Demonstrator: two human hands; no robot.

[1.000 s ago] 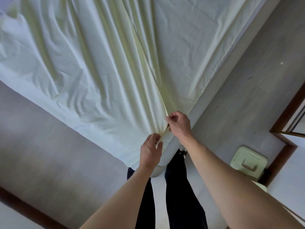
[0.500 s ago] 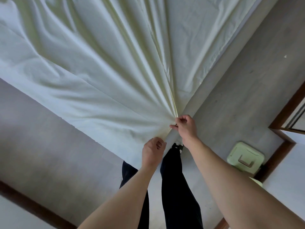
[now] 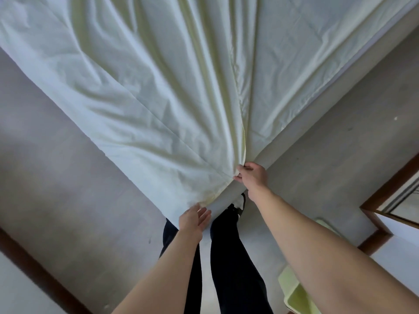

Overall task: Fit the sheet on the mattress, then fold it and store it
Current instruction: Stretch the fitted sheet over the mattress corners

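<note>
The sheet (image 3: 158,91) is lying spread over the mattress (image 3: 260,159), pale and heavily creased, its folds all running down toward the near corner at about 6 o'clock from the middle of the view. There the cloth is bunching into a seam, and the mattress's bare side is showing just right of it, along the edge running toward 1 o'clock.

The right hand (image 3: 251,175) is pinching the gathered hem at that corner, fingers curled around the fabric. The left hand (image 3: 193,219), at about 7 o'clock from the right one, is lying with its fingers straight and loose against the lower edge of the cloth, holding nothing. The person's dark trouser legs (image 3: 233,257) are standing right behind the corner, on the grey floor (image 3: 56,200). A pale green container (image 3: 294,295) is sitting on the floor at 4 o'clock, partly hidden by the right forearm.

The corner does not look tucked under yet. With only one hand gripping, the hem could slip free as it is being drawn down. Pulling hard along those tight folds could also drag the sheet off the far corners, which are out of view.
</note>
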